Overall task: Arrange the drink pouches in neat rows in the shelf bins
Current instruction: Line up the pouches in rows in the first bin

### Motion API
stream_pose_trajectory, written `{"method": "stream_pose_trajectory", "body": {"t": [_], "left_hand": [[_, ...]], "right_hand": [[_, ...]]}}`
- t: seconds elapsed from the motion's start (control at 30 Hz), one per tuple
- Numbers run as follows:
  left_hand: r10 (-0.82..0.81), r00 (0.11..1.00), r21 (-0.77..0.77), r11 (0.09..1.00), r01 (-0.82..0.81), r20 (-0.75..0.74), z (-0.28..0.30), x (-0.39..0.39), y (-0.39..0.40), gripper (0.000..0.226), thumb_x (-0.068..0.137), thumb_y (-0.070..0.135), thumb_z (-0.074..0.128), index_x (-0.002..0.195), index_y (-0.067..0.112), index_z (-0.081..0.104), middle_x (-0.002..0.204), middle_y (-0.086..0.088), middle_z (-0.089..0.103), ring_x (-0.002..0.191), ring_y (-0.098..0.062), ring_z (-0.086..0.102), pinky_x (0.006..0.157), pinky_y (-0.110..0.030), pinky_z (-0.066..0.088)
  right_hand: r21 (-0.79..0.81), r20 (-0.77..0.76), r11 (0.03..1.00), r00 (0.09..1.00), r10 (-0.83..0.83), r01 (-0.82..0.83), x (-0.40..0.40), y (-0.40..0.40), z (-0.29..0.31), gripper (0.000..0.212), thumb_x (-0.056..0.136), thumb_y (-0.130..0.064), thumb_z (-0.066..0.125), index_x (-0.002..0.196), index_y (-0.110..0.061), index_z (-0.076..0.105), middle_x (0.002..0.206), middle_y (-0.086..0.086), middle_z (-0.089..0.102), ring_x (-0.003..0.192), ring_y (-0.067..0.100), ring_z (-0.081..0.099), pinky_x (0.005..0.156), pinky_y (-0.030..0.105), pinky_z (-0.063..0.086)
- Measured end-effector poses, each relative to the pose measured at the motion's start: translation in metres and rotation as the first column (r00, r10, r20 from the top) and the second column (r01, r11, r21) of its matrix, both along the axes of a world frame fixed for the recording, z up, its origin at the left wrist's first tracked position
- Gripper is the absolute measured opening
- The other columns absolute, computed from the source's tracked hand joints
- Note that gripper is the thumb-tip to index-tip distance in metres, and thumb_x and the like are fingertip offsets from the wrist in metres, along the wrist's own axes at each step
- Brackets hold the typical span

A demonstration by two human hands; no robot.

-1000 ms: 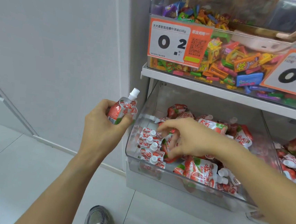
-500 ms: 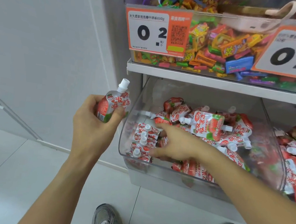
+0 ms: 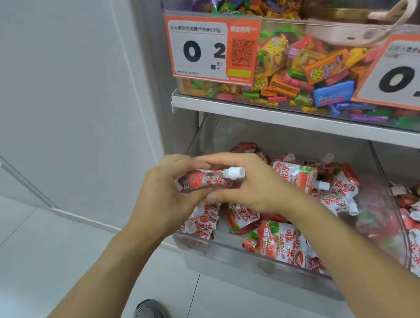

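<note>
Pouch [image 3: 210,180] lies sideways, pinched by left grip [image 3: 167,193] and right grip [image 3: 255,186].

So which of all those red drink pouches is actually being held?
The drink pouch lying sideways between both hands, white cap pointing right. The left hand and right hand grip it above the bin; the rest lie inside.

pale grey wall [image 3: 58,67], white tiled floor [image 3: 15,255], white shelf [image 3: 310,122]
</note>
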State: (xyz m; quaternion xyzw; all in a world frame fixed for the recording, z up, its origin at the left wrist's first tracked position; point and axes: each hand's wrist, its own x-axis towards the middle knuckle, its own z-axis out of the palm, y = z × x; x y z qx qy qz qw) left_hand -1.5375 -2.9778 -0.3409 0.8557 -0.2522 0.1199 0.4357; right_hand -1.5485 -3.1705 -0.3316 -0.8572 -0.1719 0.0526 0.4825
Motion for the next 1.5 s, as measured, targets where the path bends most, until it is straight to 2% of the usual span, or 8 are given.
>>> {"method": "stream_pose_trajectory", "body": {"t": [0.3,0.4,0.47,0.57,0.73,0.9,1.13,1.5], "left_hand": [[0.284,0.946,-0.004,0.958,-0.288,-0.156,-0.024,-0.011,0.007,0.053,0.078,0.019,0.077,0.124,0.022,0.052,0.11,0.01,0.06,0.092,-0.004,0.06,0.078,-0.016,0.05],[0.293,0.934,0.065,0.956,-0.285,-0.206,-0.027,-0.011,0.012,0.03,0.081,0.012,0.07,0.108,0.024,0.064,0.089,0.014,0.068,0.079,-0.005,0.066,0.062,-0.004,0.044],[0.288,0.936,0.058,0.958,-0.282,-0.202,-0.025,-0.009,0.014,0.023,0.082,0.014,0.068,0.103,0.024,0.067,0.086,0.015,0.069,0.073,-0.002,0.064,0.06,0.001,0.041],[0.263,0.943,0.055,0.965,-0.257,-0.205,-0.025,-0.008,0.016,0.018,0.084,0.018,0.068,0.101,0.024,0.067,0.086,0.013,0.069,0.072,-0.002,0.064,0.06,0.0,0.041],[0.267,0.944,0.078,0.963,-0.257,-0.194,-0.022,-0.007,0.014,0.01,0.085,0.027,0.066,0.092,0.031,0.06,0.078,0.019,0.063,0.073,-0.002,0.062,0.058,-0.005,0.04],[0.278,0.943,0.074,0.96,-0.269,-0.182,-0.024,-0.007,0.01,0.008,0.087,0.034,0.063,0.085,0.032,0.055,0.074,0.017,0.063,0.069,0.0,0.059,0.054,-0.007,0.039],[0.27,0.942,0.02,0.962,-0.272,-0.199,-0.021,-0.006,0.01,0.021,0.092,0.045,0.048,0.089,0.029,0.061,0.075,0.018,0.063,0.068,0.0,0.061,0.059,-0.016,0.046],[0.215,0.921,-0.048,0.969,-0.243,-0.323,-0.027,-0.003,0.02,0.005,0.089,0.033,0.062,0.092,0.033,0.066,0.078,0.021,0.067,0.07,0.011,0.063,0.051,-0.01,0.047]], "right_hand": [[-0.268,0.317,0.871,0.892,-0.324,0.412,0.019,0.006,-0.016,0.032,0.083,-0.031,0.078,0.114,-0.025,0.074,0.108,-0.004,0.073,0.1,0.011,0.064,0.091,0.034,0.051],[-0.589,0.088,0.789,0.984,-0.154,0.176,0.034,0.009,-0.024,0.026,0.09,-0.04,0.069,0.1,-0.016,0.071,0.092,0.004,0.066,0.087,0.02,0.062,0.076,0.036,0.049],[-0.576,-0.006,0.806,0.985,-0.17,0.136,0.04,0.008,-0.028,0.026,0.093,-0.041,0.065,0.1,-0.017,0.067,0.087,0.003,0.065,0.078,0.019,0.062,0.07,0.037,0.05],[-0.535,0.023,0.824,0.978,-0.207,0.188,0.049,0.006,-0.032,0.02,0.097,-0.033,0.061,0.111,-0.02,0.064,0.095,-0.002,0.068,0.084,0.016,0.064,0.078,0.042,0.055],[-0.653,-0.279,0.732,0.96,0.007,-0.195,0.062,-0.002,-0.005,0.04,0.097,-0.016,0.058,0.135,-0.03,0.059,0.13,-0.012,0.063,0.113,0.011,0.061,0.099,0.031,0.049],[-0.686,-0.074,0.726,0.987,-0.143,0.054,0.097,-0.007,-0.009,0.045,0.095,-0.024,0.063,0.139,-0.023,0.052,0.141,-0.001,0.056,0.123,0.019,0.056,0.103,0.03,0.045],[-0.785,-0.276,0.588,0.96,-0.052,-0.193,0.118,-0.007,-0.026,0.06,0.084,-0.022,0.077,0.138,-0.018,0.053,0.132,-0.001,0.059,0.114,0.026,0.059,0.098,0.042,0.052],[-0.424,-0.168,0.904,0.986,-0.016,-0.058,0.084,-0.013,-0.02,0.04,0.079,-0.004,0.071,0.108,-0.031,0.061,0.116,-0.008,0.063,0.104,0.015,0.065,0.094,0.041,0.054]]}}
